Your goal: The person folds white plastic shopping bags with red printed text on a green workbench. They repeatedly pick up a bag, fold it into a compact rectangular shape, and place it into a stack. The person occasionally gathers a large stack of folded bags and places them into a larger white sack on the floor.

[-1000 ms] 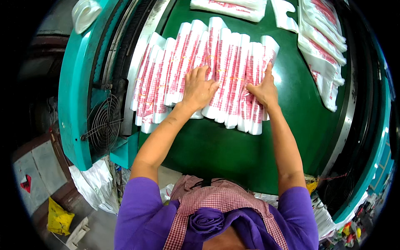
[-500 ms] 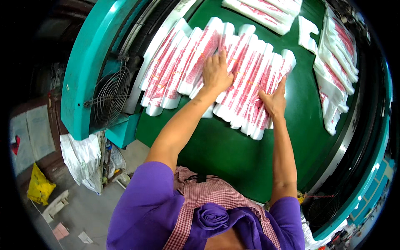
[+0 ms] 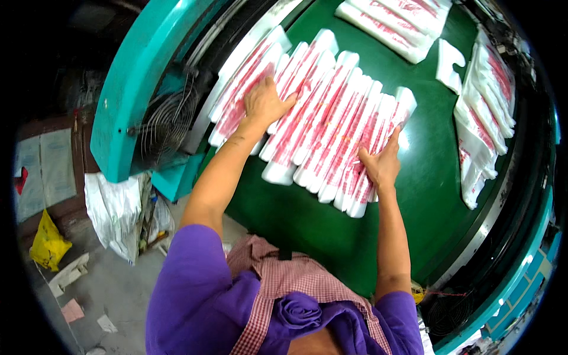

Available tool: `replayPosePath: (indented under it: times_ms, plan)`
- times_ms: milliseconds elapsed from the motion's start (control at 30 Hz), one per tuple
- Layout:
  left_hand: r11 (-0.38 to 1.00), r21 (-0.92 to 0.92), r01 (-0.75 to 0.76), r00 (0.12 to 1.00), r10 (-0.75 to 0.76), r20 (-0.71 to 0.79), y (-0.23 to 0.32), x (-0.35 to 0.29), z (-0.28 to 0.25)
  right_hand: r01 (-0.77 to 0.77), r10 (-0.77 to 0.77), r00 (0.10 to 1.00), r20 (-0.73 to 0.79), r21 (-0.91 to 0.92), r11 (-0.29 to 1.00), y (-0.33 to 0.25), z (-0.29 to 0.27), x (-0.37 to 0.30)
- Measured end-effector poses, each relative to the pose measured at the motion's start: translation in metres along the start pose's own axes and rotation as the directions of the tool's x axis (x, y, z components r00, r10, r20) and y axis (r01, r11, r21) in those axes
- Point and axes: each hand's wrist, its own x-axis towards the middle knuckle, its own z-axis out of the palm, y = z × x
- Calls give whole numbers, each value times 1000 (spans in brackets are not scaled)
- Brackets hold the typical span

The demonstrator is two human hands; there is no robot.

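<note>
Slim, glossy white plastic bundles (image 3: 331,130) with red print lie side by side mid-worktop (image 3: 290,228), on smooth green. The left hand (image 3: 266,105) rests loosely open on the left ones; the right hand (image 3: 381,163), half open, braces the right end. Flatter bag stacks (image 3: 488,112) lie far and right; a teal frame (image 3: 137,77) borders the left.
</note>
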Motion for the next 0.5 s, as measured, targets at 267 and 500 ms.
replayPosePath:
  times_ms: [267,500]
  plan:
    - [994,-104,-36,978,56,201,-17,-27,28,134,-170,961,218,171,976,6,-19,48]
    - [865,-468,183,870,79,486,34,-211,26,388,-302,857,418,-136,912,13,-49,93]
